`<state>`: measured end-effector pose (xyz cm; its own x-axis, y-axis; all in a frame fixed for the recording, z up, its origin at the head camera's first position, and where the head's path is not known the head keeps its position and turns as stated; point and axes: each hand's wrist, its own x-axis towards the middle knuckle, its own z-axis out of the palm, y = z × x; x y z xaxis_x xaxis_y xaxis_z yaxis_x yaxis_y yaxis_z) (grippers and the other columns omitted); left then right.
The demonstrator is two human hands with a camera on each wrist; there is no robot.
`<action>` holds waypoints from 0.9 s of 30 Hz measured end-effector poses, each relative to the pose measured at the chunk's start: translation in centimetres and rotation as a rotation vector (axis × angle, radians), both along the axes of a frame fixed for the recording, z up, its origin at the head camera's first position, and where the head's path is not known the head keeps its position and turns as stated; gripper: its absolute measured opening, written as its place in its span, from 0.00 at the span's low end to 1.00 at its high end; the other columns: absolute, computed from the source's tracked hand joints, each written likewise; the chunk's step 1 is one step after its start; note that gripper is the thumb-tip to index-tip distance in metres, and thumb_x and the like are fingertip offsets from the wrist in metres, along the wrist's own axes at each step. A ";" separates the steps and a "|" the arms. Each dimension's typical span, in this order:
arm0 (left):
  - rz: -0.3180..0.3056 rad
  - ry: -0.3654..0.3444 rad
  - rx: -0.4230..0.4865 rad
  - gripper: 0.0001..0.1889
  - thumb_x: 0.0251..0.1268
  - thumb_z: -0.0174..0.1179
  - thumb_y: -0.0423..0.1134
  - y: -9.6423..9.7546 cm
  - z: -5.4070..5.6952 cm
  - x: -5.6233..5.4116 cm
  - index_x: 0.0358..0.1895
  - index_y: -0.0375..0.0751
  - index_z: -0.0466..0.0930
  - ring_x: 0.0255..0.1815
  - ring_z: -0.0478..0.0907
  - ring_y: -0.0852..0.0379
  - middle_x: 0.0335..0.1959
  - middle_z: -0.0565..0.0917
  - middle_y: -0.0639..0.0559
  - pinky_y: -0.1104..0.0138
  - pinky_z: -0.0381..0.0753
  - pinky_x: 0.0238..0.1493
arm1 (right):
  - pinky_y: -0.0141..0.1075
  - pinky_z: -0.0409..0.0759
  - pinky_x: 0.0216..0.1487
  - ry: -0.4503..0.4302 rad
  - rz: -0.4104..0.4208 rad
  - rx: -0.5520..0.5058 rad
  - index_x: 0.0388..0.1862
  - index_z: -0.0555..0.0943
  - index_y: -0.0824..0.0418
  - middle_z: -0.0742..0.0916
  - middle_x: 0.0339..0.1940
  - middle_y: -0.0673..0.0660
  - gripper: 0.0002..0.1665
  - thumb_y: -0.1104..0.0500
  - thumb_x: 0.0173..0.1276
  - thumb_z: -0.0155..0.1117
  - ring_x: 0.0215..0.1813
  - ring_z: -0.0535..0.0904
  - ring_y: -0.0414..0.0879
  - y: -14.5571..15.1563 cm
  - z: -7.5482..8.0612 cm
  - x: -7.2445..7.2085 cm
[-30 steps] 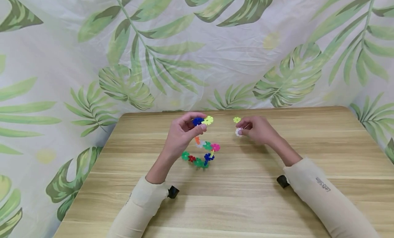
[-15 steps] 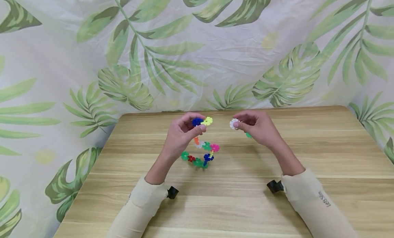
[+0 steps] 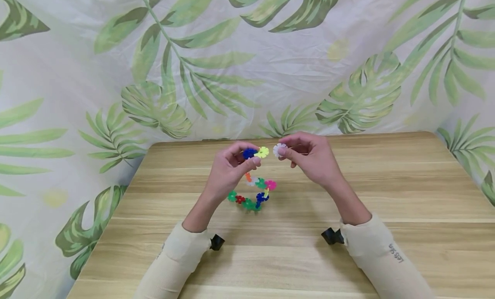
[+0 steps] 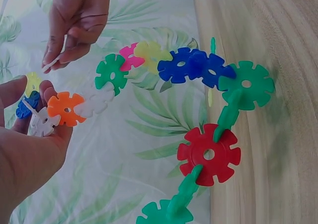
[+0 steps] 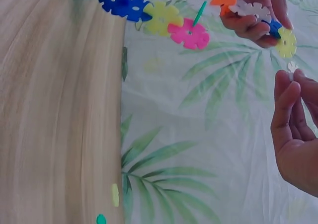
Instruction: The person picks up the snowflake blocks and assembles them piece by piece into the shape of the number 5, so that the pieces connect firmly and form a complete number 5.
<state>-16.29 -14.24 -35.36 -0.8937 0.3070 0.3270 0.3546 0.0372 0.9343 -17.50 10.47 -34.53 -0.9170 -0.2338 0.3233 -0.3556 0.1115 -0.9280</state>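
Note:
My left hand holds a chain of notched plastic snowflake discs near its upper end, pinching the blue disc. Beyond its fingertips sticks out a yellow end disc. The chain curves down through an orange disc, a pink disc and a red disc, with more green, white and blue ones between. Between thumb and fingers of my right hand is a single white snowflake disc. It faces the yellow disc, a small gap apart.
A loose yellow disc and a loose green disc lie on the wooden table; my right hand hides them in the head view. A leaf-patterned cloth hangs behind the table's far edge.
My right hand has carried the white disc leftward and slightly up, closer to the yellow end disc. My left hand and the chain have stayed almost still.

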 end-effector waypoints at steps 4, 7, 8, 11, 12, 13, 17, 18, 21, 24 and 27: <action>-0.001 0.007 -0.010 0.12 0.74 0.66 0.28 0.1 -0.1 0.0 0.57 0.30 0.83 0.38 0.85 0.54 0.39 0.87 0.52 0.70 0.89 0.44 | 0.35 0.90 0.36 0.012 0.028 -0.021 0.53 0.90 0.65 0.93 0.43 0.64 0.12 0.66 0.73 0.74 0.37 0.91 0.42 -0.4 0.2 0.1; 0.002 0.008 -0.013 0.12 0.74 0.66 0.28 0.1 -0.1 0.0 0.57 0.31 0.83 0.38 0.85 0.52 0.39 0.88 0.51 0.70 0.89 0.44 | 0.34 0.90 0.39 0.011 0.037 -0.018 0.55 0.91 0.65 0.93 0.48 0.64 0.13 0.67 0.73 0.73 0.39 0.90 0.41 -0.5 0.3 0.3; 0.004 0.009 -0.015 0.12 0.74 0.66 0.28 0.1 -0.1 0.0 0.57 0.31 0.84 0.38 0.85 0.53 0.38 0.88 0.52 0.70 0.89 0.43 | 0.34 0.90 0.40 0.011 0.035 -0.012 0.55 0.91 0.65 0.93 0.49 0.64 0.14 0.67 0.73 0.73 0.40 0.90 0.41 -0.5 0.4 0.3; 0.004 0.003 -0.015 0.13 0.74 0.66 0.28 0.1 -0.2 -0.1 0.57 0.30 0.84 0.37 0.84 0.54 0.38 0.88 0.53 0.71 0.88 0.42 | 0.32 0.89 0.39 0.022 0.025 0.007 0.57 0.90 0.64 0.93 0.49 0.63 0.15 0.66 0.73 0.74 0.39 0.89 0.41 -0.5 0.4 0.4; 0.004 0.000 -0.012 0.13 0.74 0.66 0.28 0.1 -0.2 -0.1 0.57 0.30 0.84 0.37 0.84 0.56 0.38 0.88 0.54 0.71 0.88 0.42 | 0.32 0.88 0.38 0.027 0.022 0.013 0.56 0.90 0.63 0.93 0.48 0.62 0.14 0.66 0.73 0.74 0.37 0.88 0.41 -0.6 0.4 0.4; 0.004 -0.005 -0.009 0.13 0.74 0.66 0.28 0.1 -0.2 -0.1 0.57 0.30 0.84 0.37 0.84 0.56 0.38 0.88 0.54 0.71 0.88 0.42 | 0.32 0.87 0.37 0.032 0.020 0.016 0.55 0.90 0.63 0.93 0.46 0.62 0.14 0.66 0.73 0.74 0.36 0.87 0.41 -0.6 0.4 0.4; 0.009 -0.015 0.002 0.13 0.73 0.67 0.27 0.1 -0.1 0.0 0.56 0.29 0.85 0.37 0.85 0.59 0.37 0.89 0.57 0.71 0.88 0.43 | 0.31 0.82 0.32 0.047 0.017 0.010 0.51 0.91 0.63 0.92 0.39 0.58 0.10 0.65 0.73 0.74 0.31 0.83 0.42 -0.7 0.6 0.6; 0.011 -0.013 0.002 0.12 0.72 0.68 0.27 0.1 0.0 0.0 0.56 0.29 0.85 0.37 0.85 0.59 0.37 0.89 0.57 0.71 0.88 0.43 | 0.31 0.81 0.31 0.050 0.019 0.006 0.50 0.91 0.63 0.92 0.38 0.58 0.09 0.65 0.73 0.74 0.31 0.81 0.43 -0.7 0.6 0.7; 0.018 0.000 -0.002 0.12 0.72 0.68 0.27 0.1 0.0 0.0 0.55 0.29 0.86 0.37 0.85 0.59 0.37 0.89 0.57 0.71 0.88 0.42 | 0.30 0.80 0.32 0.061 0.018 -0.010 0.50 0.91 0.65 0.92 0.39 0.59 0.09 0.67 0.72 0.74 0.31 0.82 0.42 -0.9 0.6 0.8; 0.025 0.018 -0.007 0.12 0.72 0.69 0.28 0.1 0.1 0.0 0.54 0.30 0.87 0.36 0.85 0.59 0.37 0.89 0.57 0.72 0.86 0.40 | 0.29 0.83 0.34 0.066 0.018 -0.027 0.50 0.91 0.66 0.93 0.41 0.62 0.10 0.68 0.71 0.74 0.33 0.84 0.41 -1.0 0.4 0.8; 0.034 0.029 -0.011 0.12 0.71 0.70 0.28 0.1 -0.1 -0.1 0.54 0.30 0.88 0.36 0.85 0.58 0.37 0.89 0.57 0.71 0.85 0.37 | 0.29 0.86 0.37 0.072 0.020 -0.052 0.50 0.91 0.68 0.93 0.44 0.65 0.11 0.70 0.70 0.74 0.35 0.87 0.39 -1.1 0.2 0.8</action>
